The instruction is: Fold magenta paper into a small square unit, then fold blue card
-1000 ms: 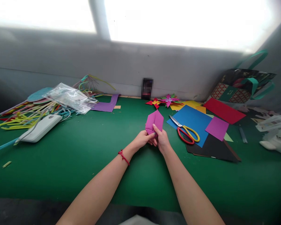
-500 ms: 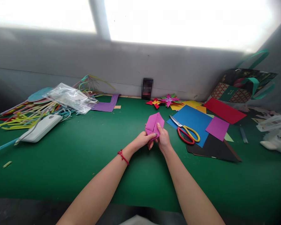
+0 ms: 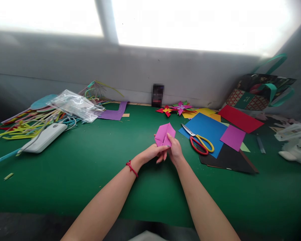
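Both my hands meet over the middle of the green table [image 3: 90, 174]. Between them is a folded pink paper piece [image 3: 165, 133], pointed at its far end and creased down the middle. My left hand [image 3: 153, 152], with a red cord at the wrist, grips its near left corner from below. My right hand [image 3: 175, 149] pinches its near right part, the thumb pressed on top. The near end of the paper is hidden behind my fingers.
Red and yellow scissors [image 3: 199, 140] lie on a blue sheet [image 3: 205, 129] to the right, among purple, red, yellow and black sheets. Paper pinwheels [image 3: 178, 108] sit by the wall. At the left: coloured strips, a clear bag [image 3: 74, 105], a white device [image 3: 43, 137]. A patterned bag [image 3: 261, 90] stands far right.
The pink paper has been turned slightly and drawn a little lower between my hands. My right thumb has shifted onto its top face. Nothing else on the table has moved.
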`<action>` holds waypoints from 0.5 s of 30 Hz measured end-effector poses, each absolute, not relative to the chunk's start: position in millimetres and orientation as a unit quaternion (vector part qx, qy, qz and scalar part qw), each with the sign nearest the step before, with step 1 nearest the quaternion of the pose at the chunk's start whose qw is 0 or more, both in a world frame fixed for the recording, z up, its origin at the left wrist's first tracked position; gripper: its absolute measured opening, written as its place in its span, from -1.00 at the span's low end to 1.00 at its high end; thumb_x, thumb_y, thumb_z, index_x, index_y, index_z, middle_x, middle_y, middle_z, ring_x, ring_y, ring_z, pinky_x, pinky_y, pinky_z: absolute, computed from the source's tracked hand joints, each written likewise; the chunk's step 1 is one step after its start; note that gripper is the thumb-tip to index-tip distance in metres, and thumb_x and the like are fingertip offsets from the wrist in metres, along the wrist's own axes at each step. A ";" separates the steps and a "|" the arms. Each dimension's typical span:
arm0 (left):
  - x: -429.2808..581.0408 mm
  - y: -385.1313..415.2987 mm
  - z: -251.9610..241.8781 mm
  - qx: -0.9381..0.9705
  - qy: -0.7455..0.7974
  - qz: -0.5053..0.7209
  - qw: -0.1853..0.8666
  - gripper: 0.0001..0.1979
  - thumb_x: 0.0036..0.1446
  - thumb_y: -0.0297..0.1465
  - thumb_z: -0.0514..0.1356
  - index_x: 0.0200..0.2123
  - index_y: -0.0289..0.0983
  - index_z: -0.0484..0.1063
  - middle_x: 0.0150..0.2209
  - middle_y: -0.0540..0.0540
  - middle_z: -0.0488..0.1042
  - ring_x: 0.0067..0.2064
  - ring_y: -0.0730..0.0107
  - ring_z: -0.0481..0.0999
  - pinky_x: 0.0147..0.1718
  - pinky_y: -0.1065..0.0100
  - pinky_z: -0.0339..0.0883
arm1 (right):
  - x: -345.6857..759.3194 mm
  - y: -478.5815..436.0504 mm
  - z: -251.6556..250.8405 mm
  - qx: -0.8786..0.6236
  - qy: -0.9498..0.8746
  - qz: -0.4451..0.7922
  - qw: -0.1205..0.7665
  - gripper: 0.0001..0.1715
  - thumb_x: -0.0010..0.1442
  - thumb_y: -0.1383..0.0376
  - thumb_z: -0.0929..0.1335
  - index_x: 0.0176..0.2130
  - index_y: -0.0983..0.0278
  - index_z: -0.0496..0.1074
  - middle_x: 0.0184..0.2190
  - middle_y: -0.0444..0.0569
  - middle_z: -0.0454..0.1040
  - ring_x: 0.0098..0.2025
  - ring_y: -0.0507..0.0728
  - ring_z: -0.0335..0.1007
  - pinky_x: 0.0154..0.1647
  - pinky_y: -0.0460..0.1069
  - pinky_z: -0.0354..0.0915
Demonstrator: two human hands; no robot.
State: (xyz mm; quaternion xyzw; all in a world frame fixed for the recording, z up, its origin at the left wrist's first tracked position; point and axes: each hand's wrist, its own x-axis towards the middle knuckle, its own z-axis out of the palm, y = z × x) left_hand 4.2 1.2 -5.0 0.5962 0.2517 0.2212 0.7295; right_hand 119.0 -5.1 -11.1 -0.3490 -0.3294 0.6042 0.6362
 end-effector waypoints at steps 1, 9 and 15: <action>4.4 0.2 -3.3 0.608 0.252 0.223 0.719 -0.53 0.14 -0.20 -0.03 -0.66 -0.36 0.37 -0.82 0.03 0.22 -0.77 0.59 0.17 -0.64 0.47 0.11 | 119.6 -4.5 -11.6 -0.350 -0.330 0.599 0.640 -0.62 0.09 0.13 0.28 -0.26 0.38 0.47 -0.34 0.07 0.56 -0.24 0.22 0.47 -0.19 0.06 0.37; 4.8 -2.5 -4.3 0.663 0.228 0.187 0.688 -0.50 0.18 -0.18 -0.08 -0.55 -0.38 0.45 -0.82 0.04 0.25 -0.69 0.56 0.24 -0.41 0.45 0.23 | 124.7 -3.3 -12.1 -0.330 -0.277 0.662 0.613 -0.67 0.06 0.21 0.31 -0.25 0.40 0.47 -0.39 0.10 0.56 -0.26 0.25 0.48 -0.24 0.07 0.39; 5.5 -2.9 -3.7 0.659 0.226 0.166 0.698 -0.51 0.16 -0.15 -0.06 -0.53 -0.38 0.46 -0.80 0.03 0.28 -0.68 0.55 0.27 -0.45 0.45 0.21 | 123.3 -3.8 -12.5 -0.346 -0.260 0.663 0.611 -0.70 0.04 0.22 0.31 -0.32 0.40 0.48 -0.41 0.11 0.55 -0.32 0.25 0.48 -0.30 0.08 0.38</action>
